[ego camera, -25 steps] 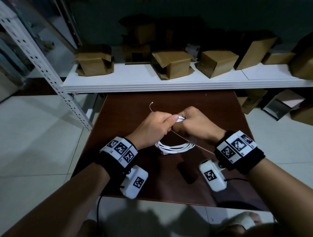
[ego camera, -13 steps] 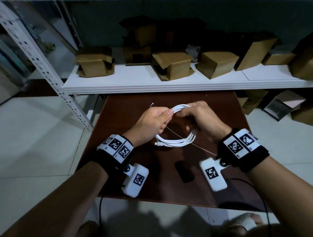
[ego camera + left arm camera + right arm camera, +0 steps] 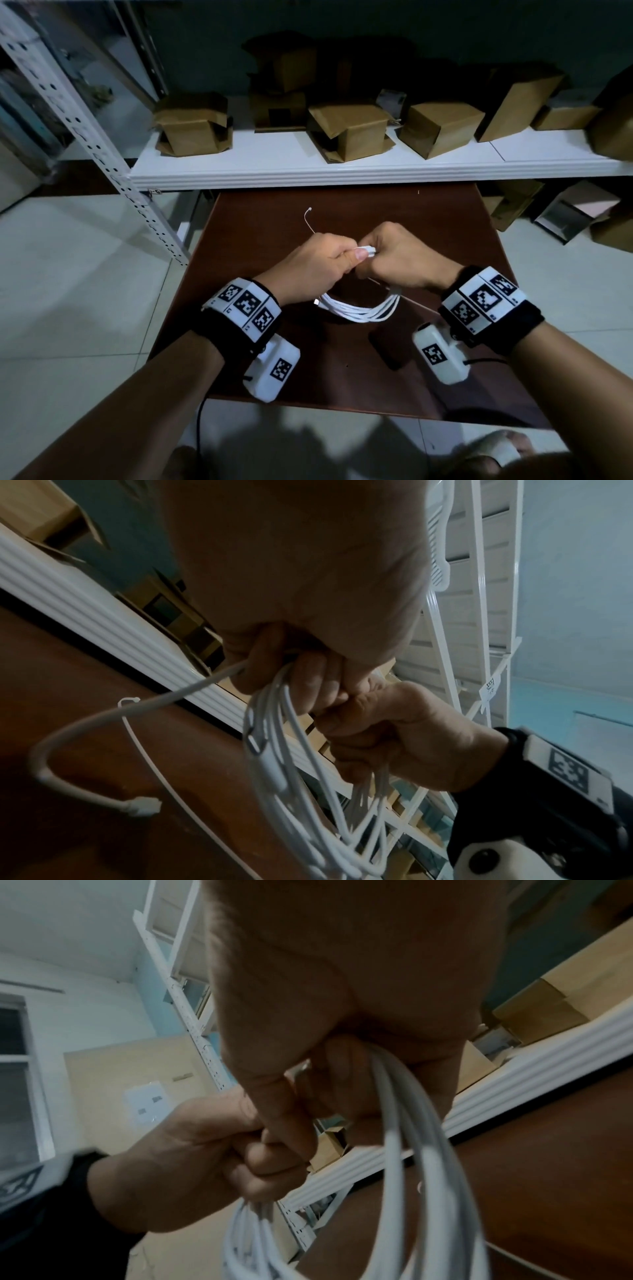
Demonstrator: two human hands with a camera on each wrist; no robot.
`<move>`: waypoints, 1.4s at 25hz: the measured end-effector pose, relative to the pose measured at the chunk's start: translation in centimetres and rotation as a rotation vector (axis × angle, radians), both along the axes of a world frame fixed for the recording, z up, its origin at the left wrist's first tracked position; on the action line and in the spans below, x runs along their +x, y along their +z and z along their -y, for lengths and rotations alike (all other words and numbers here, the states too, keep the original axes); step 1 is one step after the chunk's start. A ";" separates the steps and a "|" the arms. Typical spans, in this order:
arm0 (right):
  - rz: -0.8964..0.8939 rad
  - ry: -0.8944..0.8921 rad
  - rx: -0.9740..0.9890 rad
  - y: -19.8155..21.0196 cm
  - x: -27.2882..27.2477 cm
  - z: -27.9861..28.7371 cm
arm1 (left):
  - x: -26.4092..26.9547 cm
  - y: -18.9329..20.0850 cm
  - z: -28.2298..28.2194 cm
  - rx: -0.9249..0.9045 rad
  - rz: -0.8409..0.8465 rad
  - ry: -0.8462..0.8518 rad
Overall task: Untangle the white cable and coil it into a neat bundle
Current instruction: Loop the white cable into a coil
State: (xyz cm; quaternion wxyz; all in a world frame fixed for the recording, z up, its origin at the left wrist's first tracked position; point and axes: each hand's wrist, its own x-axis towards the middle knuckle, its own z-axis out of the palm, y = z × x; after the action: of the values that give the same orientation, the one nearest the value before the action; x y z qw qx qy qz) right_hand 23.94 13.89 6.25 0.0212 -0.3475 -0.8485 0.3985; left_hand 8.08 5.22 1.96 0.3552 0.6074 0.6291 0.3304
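2 hands (image 3: 310, 265) (image 3: 400, 260), each with 1 tagged wristband (image 3: 245, 308) (image 3: 486, 301). 1 coiled white cable (image 3: 359, 310). 1 thin tie (image 3: 308, 222). 1 tabletop (image 3: 260, 212). 1 white shelf (image 3: 274, 164) carrying several cardboard boxes (image 3: 349, 133), their exact count unclear.

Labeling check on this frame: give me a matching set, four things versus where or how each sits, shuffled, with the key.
Things:
1. white cable
2. cardboard boxes
3. thin white tie
4. brown table

States:
A. sit on the white shelf
B. sticks up past the left hand
C. lies under both hands
D. hangs in loops, gripped by the left and right hand

Pairs: 1-D, 2-A, 3-B, 4-C
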 end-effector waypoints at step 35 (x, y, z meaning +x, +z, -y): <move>-0.150 -0.014 -0.491 -0.5 0.4 -0.4 | 1.4 2.3 0.8 -0.216 0.517 0.145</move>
State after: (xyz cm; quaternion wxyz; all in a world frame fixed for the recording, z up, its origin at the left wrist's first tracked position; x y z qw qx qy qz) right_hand 24.34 14.31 5.79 0.0019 -0.3176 -0.7198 0.6173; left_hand 9.52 4.45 4.22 0.5420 0.4149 0.5910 0.4299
